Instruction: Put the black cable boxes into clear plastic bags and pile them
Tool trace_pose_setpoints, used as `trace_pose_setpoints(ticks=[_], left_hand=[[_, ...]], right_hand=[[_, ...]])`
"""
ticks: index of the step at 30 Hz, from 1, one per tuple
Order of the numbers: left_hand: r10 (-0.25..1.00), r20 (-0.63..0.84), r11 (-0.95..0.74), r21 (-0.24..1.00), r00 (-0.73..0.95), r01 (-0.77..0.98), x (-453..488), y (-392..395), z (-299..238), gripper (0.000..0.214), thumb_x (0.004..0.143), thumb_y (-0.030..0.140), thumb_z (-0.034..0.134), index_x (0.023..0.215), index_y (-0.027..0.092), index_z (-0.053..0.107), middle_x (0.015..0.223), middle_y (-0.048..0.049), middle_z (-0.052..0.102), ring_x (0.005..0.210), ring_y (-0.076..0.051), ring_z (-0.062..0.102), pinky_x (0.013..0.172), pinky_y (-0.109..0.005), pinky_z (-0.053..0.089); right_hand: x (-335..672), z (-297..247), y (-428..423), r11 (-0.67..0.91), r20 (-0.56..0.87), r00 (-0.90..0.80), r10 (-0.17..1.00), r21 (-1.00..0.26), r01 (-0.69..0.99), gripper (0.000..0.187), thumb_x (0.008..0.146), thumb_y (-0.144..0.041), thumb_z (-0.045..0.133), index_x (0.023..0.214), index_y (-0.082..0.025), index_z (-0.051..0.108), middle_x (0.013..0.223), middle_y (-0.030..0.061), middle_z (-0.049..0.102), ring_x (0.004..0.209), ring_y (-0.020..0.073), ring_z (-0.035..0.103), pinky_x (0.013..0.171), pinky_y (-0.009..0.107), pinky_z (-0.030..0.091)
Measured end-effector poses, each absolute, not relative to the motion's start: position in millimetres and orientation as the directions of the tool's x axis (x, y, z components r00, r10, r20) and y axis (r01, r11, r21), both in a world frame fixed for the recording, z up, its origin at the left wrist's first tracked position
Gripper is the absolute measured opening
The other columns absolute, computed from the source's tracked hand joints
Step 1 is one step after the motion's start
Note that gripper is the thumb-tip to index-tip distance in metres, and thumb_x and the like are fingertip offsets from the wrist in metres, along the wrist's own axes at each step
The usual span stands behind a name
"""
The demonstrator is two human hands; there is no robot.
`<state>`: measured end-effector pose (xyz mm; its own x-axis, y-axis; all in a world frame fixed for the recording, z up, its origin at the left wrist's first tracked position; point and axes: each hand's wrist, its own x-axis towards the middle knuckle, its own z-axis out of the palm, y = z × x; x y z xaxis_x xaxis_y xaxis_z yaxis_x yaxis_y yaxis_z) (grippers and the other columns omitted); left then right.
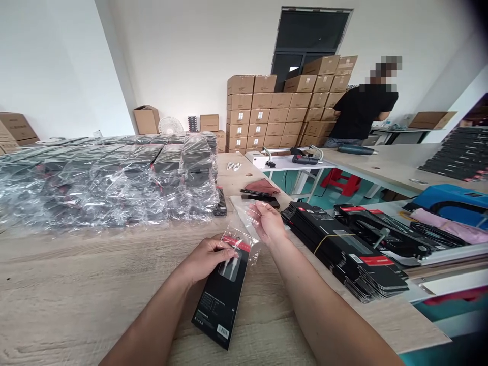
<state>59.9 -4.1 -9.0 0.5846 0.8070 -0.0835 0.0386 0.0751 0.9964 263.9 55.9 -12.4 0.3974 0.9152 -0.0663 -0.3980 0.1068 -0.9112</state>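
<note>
Left grip (217,256) is pinching box (218,305) over table (129,284); right grip (267,219) seems to be holding clear film (253,250). Film could be tearing if box corners are catching.

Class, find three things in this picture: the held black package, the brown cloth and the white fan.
Black package (221,294), head view: middle of its dark panel.
Brown cloth (263,186), head view: middle of its upper surface.
White fan (170,125), head view: round grille.

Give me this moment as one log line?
left hand: holding box | right hand: at clear film | stack: banded, on table
</note>
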Motion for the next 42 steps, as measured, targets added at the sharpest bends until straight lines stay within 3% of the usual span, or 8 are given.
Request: trace_pose_setpoints(ticks=[5,8,10,14,17,24,31,42], left_hand=[[0.865,-0.043,0.079,0.995,0.500,-0.053,66,-2,-15,0.024,0.066,0.038,0.075,0.074,0.016,0.075,0.087,-0.0048,0.070,0.071,-0.015,0.059,0.063,-0.023,0.043],[0.922,-0.101,0.156,0.980,0.373,-0.122,68,3,-21,0.024,0.064,0.036,0.076,0.078,0.016,0.076,0.081,-0.0051,0.071,0.067,-0.016,0.060,0.063,-0.025,0.044],[0.947,-0.131,0.187,0.967,0.294,-0.172,68,7,-24,0.025,0.063,0.035,0.078,0.077,0.016,0.075,0.078,-0.0054,0.072,0.066,-0.017,0.060,0.065,-0.027,0.045],[0.965,-0.100,0.153,0.966,0.242,-0.210,64,12,-23,0.027,0.061,0.035,0.079,0.080,0.016,0.076,0.082,-0.0054,0.073,0.073,-0.019,0.062,0.071,-0.029,0.046],[0.966,-0.055,0.111,0.971,0.254,-0.210,60,13,-23,0.026,0.062,0.035,0.078,0.081,0.017,0.076,0.083,-0.0039,0.073,0.076,-0.017,0.061,0.074,-0.027,0.045],[0.970,-0.081,0.111,0.987,0.231,-0.121,57,17,-28,0.023,0.061,0.038,0.077,0.069,0.016,0.074,0.069,-0.0020,0.069,0.061,-0.014,0.056,0.063,-0.026,0.042],[0.963,-0.003,0.036,0.992,0.268,-0.118,56,18,-27,0.026,0.064,0.038,0.075,0.078,0.017,0.076,0.081,-0.0040,0.072,0.072,-0.017,0.059,0.069,-0.027,0.043],[0.969,-0.016,0.040,0.995,0.247,-0.092,52,22,-32,0.027,0.063,0.039,0.075,0.077,0.015,0.076,0.083,-0.0054,0.072,0.074,-0.017,0.060,0.070,-0.027,0.044]], right_hand=[[278,-22,62,0.070,0.085,0.485,0.870,-0.996,0.049,0.032,0.074,-0.042,0.063,0.098,-0.022,0.056,0.092,0.0071,0.066,0.075,0.0217,0.067,0.049,0.028,0.049],[281,-7,54,0.107,0.384,0.533,0.754,-0.872,0.477,0.047,0.069,-0.036,0.067,0.111,-0.018,0.056,0.109,0.0117,0.061,0.089,0.0235,0.062,0.074,0.036,0.050],[273,7,43,0.179,0.492,0.392,0.777,-0.770,0.612,0.038,0.072,-0.038,0.066,0.103,-0.018,0.061,0.103,0.0101,0.062,0.085,0.0220,0.060,0.077,0.035,0.048],[245,22,21,0.420,0.385,-0.191,0.903,-0.690,0.590,0.023,0.071,-0.039,0.069,0.084,-0.021,0.065,0.081,0.0015,0.064,0.073,0.0167,0.058,0.066,0.027,0.046],[236,20,16,0.490,0.304,-0.386,0.871,-0.607,0.626,0.007,0.073,-0.027,0.067,0.075,-0.021,0.066,0.075,-0.0004,0.063,0.069,0.0144,0.056,0.063,0.025,0.042],[242,19,19,0.424,0.335,-0.262,0.905,-0.650,0.631,0.007,0.074,-0.022,0.056,0.071,-0.019,0.061,0.067,-0.0021,0.059,0.061,0.0125,0.052,0.057,0.023,0.039],[234,8,21,0.501,0.302,-0.401,0.865,-0.565,0.655,0.008,0.076,-0.022,0.059,0.071,-0.021,0.064,0.074,-0.0007,0.062,0.065,0.0128,0.053,0.061,0.024,0.039],[229,3,22,0.486,0.282,-0.402,0.871,-0.616,0.620,0.008,0.076,-0.026,0.063,0.071,-0.020,0.065,0.072,0.0000,0.062,0.063,0.0126,0.053,0.058,0.023,0.039]])
